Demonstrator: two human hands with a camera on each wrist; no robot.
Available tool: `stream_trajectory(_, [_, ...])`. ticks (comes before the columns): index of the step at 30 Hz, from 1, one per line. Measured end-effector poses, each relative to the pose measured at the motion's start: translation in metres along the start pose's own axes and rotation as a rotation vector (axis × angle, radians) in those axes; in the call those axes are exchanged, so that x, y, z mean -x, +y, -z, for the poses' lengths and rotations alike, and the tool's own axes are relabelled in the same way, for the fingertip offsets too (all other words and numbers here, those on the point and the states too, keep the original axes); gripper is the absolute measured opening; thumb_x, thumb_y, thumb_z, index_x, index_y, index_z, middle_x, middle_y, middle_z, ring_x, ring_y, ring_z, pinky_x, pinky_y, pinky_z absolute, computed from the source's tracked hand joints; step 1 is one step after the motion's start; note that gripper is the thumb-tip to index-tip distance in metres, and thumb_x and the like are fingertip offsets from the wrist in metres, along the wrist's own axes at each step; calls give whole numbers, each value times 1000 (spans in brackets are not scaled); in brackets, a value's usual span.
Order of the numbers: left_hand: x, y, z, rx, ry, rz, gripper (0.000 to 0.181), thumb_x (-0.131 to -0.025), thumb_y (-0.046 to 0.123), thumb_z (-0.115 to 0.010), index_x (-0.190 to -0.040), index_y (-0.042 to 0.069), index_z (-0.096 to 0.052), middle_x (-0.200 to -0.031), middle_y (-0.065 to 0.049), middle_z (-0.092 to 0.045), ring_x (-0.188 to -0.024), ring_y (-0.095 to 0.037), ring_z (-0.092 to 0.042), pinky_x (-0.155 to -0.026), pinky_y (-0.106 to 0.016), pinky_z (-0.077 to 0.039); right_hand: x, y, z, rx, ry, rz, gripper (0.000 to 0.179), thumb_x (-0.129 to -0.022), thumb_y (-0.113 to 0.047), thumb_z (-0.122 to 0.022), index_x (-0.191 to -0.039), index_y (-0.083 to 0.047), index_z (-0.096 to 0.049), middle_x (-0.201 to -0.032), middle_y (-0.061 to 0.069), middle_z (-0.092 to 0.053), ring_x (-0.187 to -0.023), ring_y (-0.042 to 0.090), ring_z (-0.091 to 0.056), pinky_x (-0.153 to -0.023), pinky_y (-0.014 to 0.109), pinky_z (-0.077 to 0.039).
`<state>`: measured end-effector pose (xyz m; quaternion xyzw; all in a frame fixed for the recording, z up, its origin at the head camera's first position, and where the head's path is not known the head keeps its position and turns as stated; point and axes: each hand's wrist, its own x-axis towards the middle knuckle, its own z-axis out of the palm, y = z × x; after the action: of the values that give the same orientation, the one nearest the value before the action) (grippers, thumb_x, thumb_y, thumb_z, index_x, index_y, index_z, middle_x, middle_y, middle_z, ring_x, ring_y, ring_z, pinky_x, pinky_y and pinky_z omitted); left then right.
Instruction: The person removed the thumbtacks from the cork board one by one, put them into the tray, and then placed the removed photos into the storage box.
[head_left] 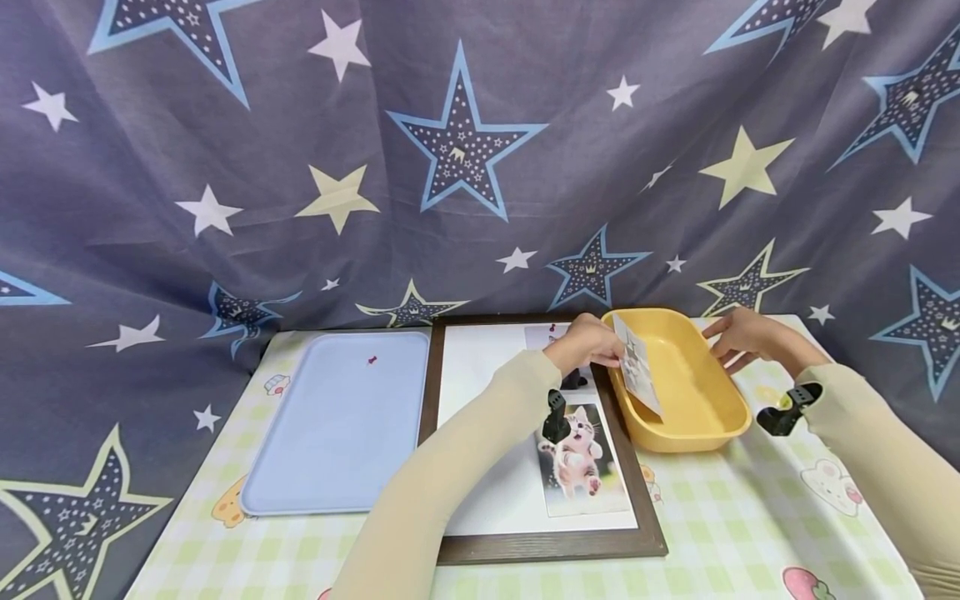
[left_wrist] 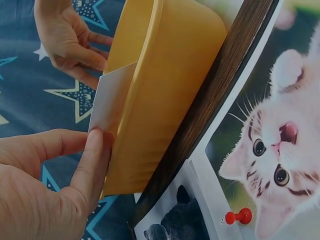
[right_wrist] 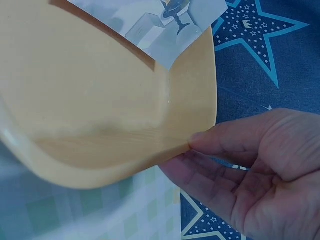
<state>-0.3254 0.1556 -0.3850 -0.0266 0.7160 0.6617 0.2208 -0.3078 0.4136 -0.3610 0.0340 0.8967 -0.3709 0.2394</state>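
Note:
Between thumb and fingers of my left hand [head_left: 588, 340] is a photo print [head_left: 636, 367], tilted over the left rim of a yellow plastic basin [head_left: 693, 379]. The left wrist view shows the print's pale back [left_wrist: 111, 95]; its lower part dips inside the basin. My right hand [head_left: 746, 335] pinches the basin's far right rim, thumb on the edge and fingers outside, as the right wrist view shows. Beside the basin lies a white board with a dark wooden frame [head_left: 555, 546]. A kitten photo [head_left: 581, 467] lies on it, and a dark cat photo [left_wrist: 182, 220] is partly hidden.
Left of the board lies a light blue tray [head_left: 337, 425] with a red pushpin [head_left: 372, 360] on it. Another red pushpin [left_wrist: 239, 216] stands at the kitten photo's edge. A green checked cloth [head_left: 720, 525] covers the table; a star-patterned curtain [head_left: 465, 250] hangs behind.

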Motion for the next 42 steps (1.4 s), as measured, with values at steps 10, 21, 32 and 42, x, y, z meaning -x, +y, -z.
stream_trajectory(10, [0, -1, 2, -2, 1, -12, 21, -77, -25, -66, -91, -10, -61, -106, -32, -70, -104, -44, -71, -91, -45, -61, -2, 0, 0, -9, -10, -10, 61, -93, 4, -59, -143, 26, -31, -88, 4, -72, -78, 16, -69, -78, 40, -65])
stream_trajectory(21, [1, 0, -2, -23, 42, -11, 19, -77, -24, -67, -87, -9, -62, -79, -19, -68, -90, -38, -73, -87, -43, -63, -3, 1, 1, 18, 7, -19, 61, -93, 4, -59, -143, 26, -32, -91, 6, -74, -78, 17, -70, -78, 42, -65])
stream_trajectory(32, [1, -1, -7, -35, 69, -7, 22, -77, -25, -66, -80, -5, -58, -66, -7, -55, -70, -28, -66, -85, -41, -63, -1, -1, 0, 7, 4, -20, 62, -92, 4, -59, -144, 25, -32, -90, 5, -74, -79, 17, -70, -78, 41, -65])
stream_trajectory(42, [2, -1, -7, -31, 69, -4, 25, -77, -25, -66, -77, -3, -55, -65, -6, -52, -73, -29, -66, -87, -42, -63, -1, 0, -1, 14, 24, -14, 61, -91, 4, -60, -142, 26, -34, -97, 12, -76, -77, 18, -71, -77, 43, -65])
